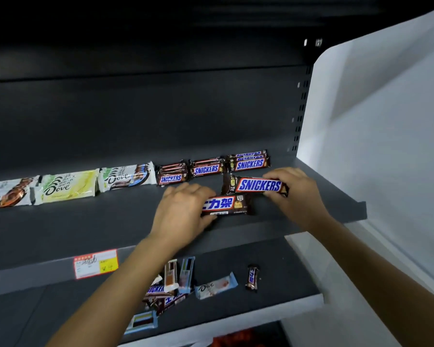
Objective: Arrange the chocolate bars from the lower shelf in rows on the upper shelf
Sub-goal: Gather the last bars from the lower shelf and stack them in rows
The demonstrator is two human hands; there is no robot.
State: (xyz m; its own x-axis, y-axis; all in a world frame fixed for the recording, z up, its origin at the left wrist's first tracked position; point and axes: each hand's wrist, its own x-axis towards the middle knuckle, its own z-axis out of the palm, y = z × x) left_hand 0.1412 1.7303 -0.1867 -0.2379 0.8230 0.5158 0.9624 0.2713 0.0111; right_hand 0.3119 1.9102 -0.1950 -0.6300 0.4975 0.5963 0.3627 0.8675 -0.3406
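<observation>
Just above the dark grey metal upper shelf [110, 221], the grip of the left hand [183, 214] wraps one brown glossy-wrapped Snickers bar [227, 205] and the right hand [295, 194] pinches the end of a second Snickers bar [258, 185] — light, fairly stiff, probably slippery bars, best held across the body.

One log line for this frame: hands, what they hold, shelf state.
left hand: holds Chinese-label bar | right hand: holds Snickers bar | upper shelf: Dove row, Snickers stacks | lower shelf: loose bars remain

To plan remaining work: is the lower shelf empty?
Not empty: a Dove bar, a small Snickers bar and a pile lie on it.
</observation>
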